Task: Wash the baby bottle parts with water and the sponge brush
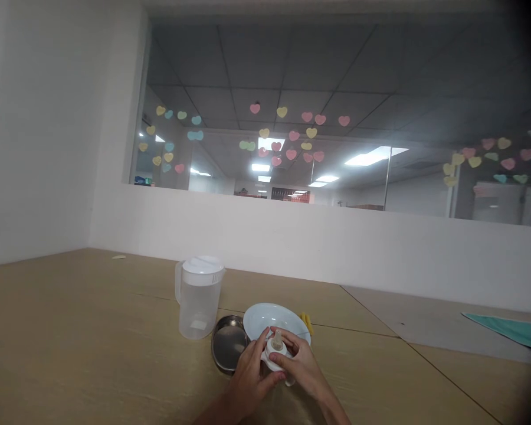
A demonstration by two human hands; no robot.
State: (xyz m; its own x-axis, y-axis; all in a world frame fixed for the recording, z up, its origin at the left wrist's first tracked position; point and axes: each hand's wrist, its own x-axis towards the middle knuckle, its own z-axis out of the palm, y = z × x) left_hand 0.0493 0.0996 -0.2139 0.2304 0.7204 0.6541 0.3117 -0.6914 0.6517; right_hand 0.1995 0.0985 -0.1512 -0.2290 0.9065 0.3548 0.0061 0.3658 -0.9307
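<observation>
A small white baby bottle (274, 358) with a pale, translucent nipple on top is between my two hands, in front of a light blue bowl. My left hand (249, 378) wraps round its left side. On the right side and at the collar, the fingers of my right hand (301, 365) hold it. Part of a handle shows below my right fingers. The light blue bowl (265, 316) sits just behind the hands, and a metal tray (229, 343) stands beside it on the left, its right edge partly hidden by my left hand.
A clear lidded pitcher (199, 307) stands left of the metal tray. Something yellow (307, 322) lies behind the bowl's right edge. A teal cloth (513, 332) is at the far right of the wooden table (115, 342). A wall with a window rises behind.
</observation>
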